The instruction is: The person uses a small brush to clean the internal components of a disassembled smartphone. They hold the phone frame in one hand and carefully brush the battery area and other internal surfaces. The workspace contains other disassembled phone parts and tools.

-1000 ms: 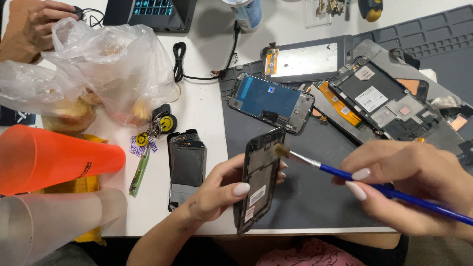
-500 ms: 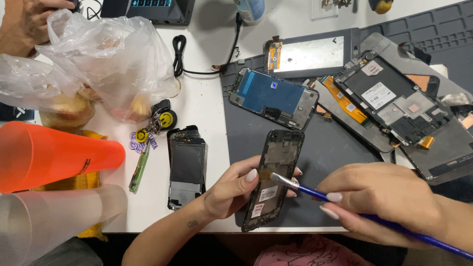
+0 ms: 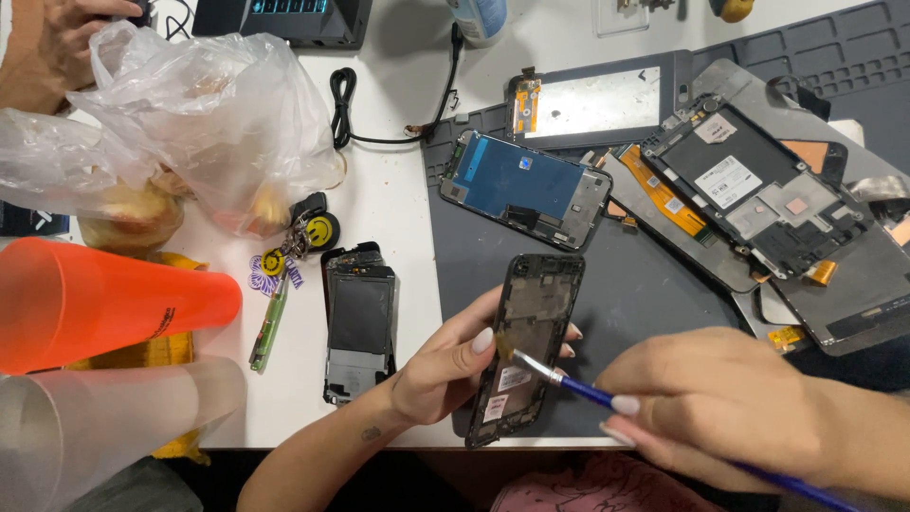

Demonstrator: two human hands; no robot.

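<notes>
Brush [image 3: 569, 381] tip has dropped lower on the frame [image 3: 526, 346] since half a second ago, now at its mid-left edge; a second ago it was up near the top. Frame tilt about the same. Left hand [image 3: 445, 365] curled around the frame, thumb over its left edge, fingers behind, holding it just above the grey mat [image 3: 654, 284]. Right hand [image 3: 720, 408] closed on the blue brush handle, pinched pen-style, bristles touching the frame's inner face. Frame is black, stripped, stickers near its lower end.

Relative to the frame: blue phone [image 3: 526, 188] just above it on the mat; display panel [image 3: 592, 102] further up; big opened device [image 3: 758, 194] upper right, orange flex beside it. Left of the frame, off the mat on the white table [image 3: 398, 199], another black phone shell [image 3: 358, 322]. Further left keychain [image 3: 299, 242], orange cone [image 3: 104, 303], plastic bag [image 3: 190, 114]. Another person's hand [image 3: 57, 43] far upper left.
</notes>
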